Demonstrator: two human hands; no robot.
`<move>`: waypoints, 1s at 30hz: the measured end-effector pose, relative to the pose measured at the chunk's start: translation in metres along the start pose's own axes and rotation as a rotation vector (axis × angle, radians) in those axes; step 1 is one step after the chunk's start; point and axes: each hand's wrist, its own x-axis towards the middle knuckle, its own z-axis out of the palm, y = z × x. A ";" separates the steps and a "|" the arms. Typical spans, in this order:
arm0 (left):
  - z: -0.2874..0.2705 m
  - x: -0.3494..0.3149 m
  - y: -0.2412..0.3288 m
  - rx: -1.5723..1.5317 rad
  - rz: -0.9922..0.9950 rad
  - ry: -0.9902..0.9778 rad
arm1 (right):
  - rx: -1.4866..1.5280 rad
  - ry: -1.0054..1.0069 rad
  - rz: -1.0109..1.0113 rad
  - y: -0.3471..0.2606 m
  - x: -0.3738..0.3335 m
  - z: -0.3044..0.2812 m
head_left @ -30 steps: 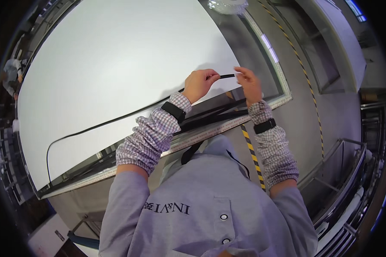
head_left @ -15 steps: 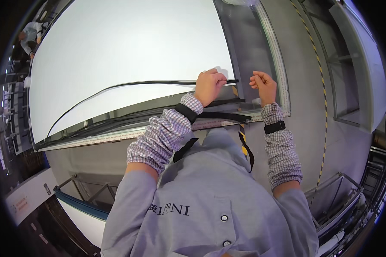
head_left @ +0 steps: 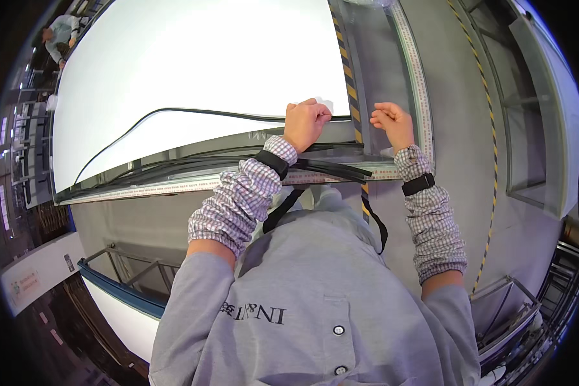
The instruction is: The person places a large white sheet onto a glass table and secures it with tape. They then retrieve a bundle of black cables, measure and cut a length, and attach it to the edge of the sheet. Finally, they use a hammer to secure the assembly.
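A long thin black strip (head_left: 193, 111) arches across the large white panel (head_left: 225, 58) and runs down toward its near left corner. Close to its right end, my left hand (head_left: 304, 123) is closed, pinching the strip near the panel's right edge. A short end of the strip sticks out to the right of my fingers. My right hand (head_left: 394, 124) hovers farther right, apart from the strip, its fingers loosely bent and partly spread; I see nothing in them. Several more black strips (head_left: 347, 171) lie together along the panel's near side, beneath my left forearm.
A pale metal frame (head_left: 421, 83) with printed tape borders the work surface. Yellow-black striped tape (head_left: 347, 64) runs beside the panel's right edge, and another striped line (head_left: 491, 128) marks the floor. A co-worker (head_left: 61, 35) stands at the far left. A rack (head_left: 537, 116) stands at right.
My left hand has shifted slightly left with the strip. The fingers of my right hand have loosened, and the white panel has slid left, baring striped tape beside it.
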 end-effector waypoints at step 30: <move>0.006 -0.007 0.009 0.090 0.128 0.134 | -0.677 -0.187 -0.347 -0.024 0.007 0.031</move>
